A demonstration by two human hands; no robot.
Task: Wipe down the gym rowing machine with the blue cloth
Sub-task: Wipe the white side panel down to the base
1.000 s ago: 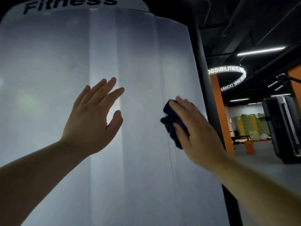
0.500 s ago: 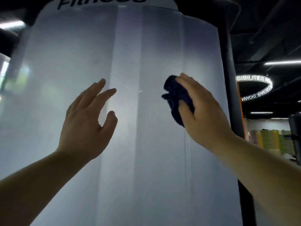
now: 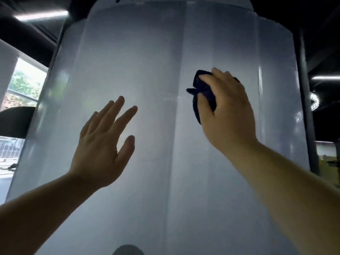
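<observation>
The machine's tall white panel [image 3: 158, 57] fills most of the head view, with dark lettering cut off at its top edge. My right hand [image 3: 228, 115] grips the bunched dark blue cloth [image 3: 202, 89] and holds it against the panel at the upper right. My left hand [image 3: 104, 142] is raised lower and to the left, fingers straight and spread, palm toward the panel. Whether the left palm touches the surface cannot be told.
A black upright post [image 3: 305, 107] runs along the panel's right edge. A bright window [image 3: 22, 85] shows at the far left, with a dark rounded shape [image 3: 14, 122] below it. Ceiling strip lights [image 3: 40, 15] glow above.
My right hand has carried the cloth upward and to the right across the panel. The view has turned left, showing the window. The left hand stays open at about the same place.
</observation>
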